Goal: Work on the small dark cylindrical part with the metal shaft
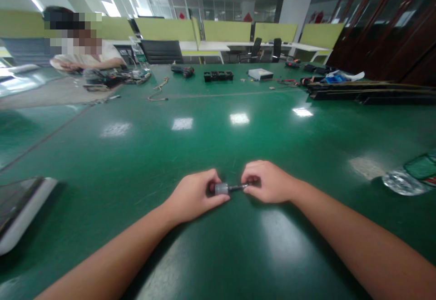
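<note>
Just above the green table (204, 145), a small tool (222, 189) with a grey cylindrical body and a thin dark shaft lies between my two hands. My left hand (197, 193) has its fingers wrapped round the body end, where a bit of red shows. The fingertips of my right hand (267, 182) pinch the far end of the shaft, which points right. The tip inside my right fingers is partly hidden.
A white-edged device (30, 209) sits at the left edge, and a clear plastic bottle (408, 182) lies at the right. Across the back are a power tool (183, 71), a black part (218, 76), a white box (260, 74) and dark rails (368, 92). A person (91, 50) sits at the back left.
</note>
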Action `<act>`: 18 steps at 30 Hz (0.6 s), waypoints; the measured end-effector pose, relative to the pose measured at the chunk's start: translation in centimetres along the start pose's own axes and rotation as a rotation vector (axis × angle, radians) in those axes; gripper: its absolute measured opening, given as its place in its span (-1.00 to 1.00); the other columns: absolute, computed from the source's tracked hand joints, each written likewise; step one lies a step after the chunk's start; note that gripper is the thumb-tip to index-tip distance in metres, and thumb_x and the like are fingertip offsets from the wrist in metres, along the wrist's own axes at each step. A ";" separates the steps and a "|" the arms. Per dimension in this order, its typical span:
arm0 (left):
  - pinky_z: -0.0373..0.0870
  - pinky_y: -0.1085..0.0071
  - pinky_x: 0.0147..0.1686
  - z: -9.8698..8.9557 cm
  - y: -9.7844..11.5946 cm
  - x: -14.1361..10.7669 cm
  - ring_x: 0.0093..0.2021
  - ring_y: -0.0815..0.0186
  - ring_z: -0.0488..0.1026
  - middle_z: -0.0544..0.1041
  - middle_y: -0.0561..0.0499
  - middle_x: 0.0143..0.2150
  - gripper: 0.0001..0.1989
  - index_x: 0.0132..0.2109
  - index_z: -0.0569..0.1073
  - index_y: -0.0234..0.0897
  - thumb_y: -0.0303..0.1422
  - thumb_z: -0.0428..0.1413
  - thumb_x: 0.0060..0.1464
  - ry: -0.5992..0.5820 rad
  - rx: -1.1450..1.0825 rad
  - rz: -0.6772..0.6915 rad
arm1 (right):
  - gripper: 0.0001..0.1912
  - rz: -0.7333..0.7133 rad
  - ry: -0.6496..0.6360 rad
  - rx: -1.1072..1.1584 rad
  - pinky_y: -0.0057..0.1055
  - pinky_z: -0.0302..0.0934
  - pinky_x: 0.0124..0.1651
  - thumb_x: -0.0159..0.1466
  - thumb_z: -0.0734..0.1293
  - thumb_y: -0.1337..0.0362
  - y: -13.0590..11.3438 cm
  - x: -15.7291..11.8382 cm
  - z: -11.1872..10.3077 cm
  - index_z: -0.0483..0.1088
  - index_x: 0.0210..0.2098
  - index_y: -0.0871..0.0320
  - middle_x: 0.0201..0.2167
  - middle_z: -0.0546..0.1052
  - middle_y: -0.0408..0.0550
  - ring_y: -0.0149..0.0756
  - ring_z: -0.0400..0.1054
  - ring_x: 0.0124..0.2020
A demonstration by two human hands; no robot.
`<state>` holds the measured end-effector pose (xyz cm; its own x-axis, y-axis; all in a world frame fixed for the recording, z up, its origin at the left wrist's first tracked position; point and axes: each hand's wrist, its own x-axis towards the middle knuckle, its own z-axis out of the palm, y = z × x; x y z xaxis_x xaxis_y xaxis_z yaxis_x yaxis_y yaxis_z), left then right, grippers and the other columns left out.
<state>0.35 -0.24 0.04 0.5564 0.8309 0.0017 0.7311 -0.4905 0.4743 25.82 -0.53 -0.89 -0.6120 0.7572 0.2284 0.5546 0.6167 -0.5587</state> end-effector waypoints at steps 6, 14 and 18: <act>0.21 0.44 -0.42 0.1 0.0 0.0 -0.41 0.30 0.45 0.54 0.09 -0.38 -0.67 -0.25 0.42 -0.21 -0.05 0.22 0.03 0.017 -0.010 0.006 | -0.91 0.004 -0.016 -0.036 -0.42 0.15 -0.24 0.11 0.42 0.40 0.1 -0.2 -0.6 0.47 -0.35 0.16 -0.43 0.48 -0.16 -0.37 0.32 -0.39; 0.22 0.44 -0.42 0.0 0.0 0.0 -0.42 0.30 0.45 0.54 0.08 -0.39 -0.66 -0.25 0.43 -0.21 -0.03 0.21 0.03 0.019 -0.011 0.007 | -0.90 0.021 -0.039 -0.043 -0.44 0.14 -0.29 0.08 0.42 0.41 0.3 -0.3 -1.1 0.47 -0.37 0.17 -0.44 0.46 -0.16 -0.39 0.30 -0.41; 0.22 0.45 -0.42 0.0 0.1 0.0 -0.41 0.29 0.46 0.54 0.08 -0.37 -0.67 -0.25 0.43 -0.21 -0.04 0.21 0.04 0.010 -0.007 0.007 | -0.91 0.036 -0.031 -0.046 -0.46 0.14 -0.33 0.08 0.41 0.42 0.4 -0.4 -1.4 0.48 -0.38 0.17 -0.46 0.46 -0.16 -0.40 0.30 -0.44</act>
<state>0.36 -0.29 0.11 0.5574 0.8301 0.0133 0.7245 -0.4942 0.4805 27.03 -0.31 -0.08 -0.6081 0.7725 0.1831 0.6015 0.5988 -0.5288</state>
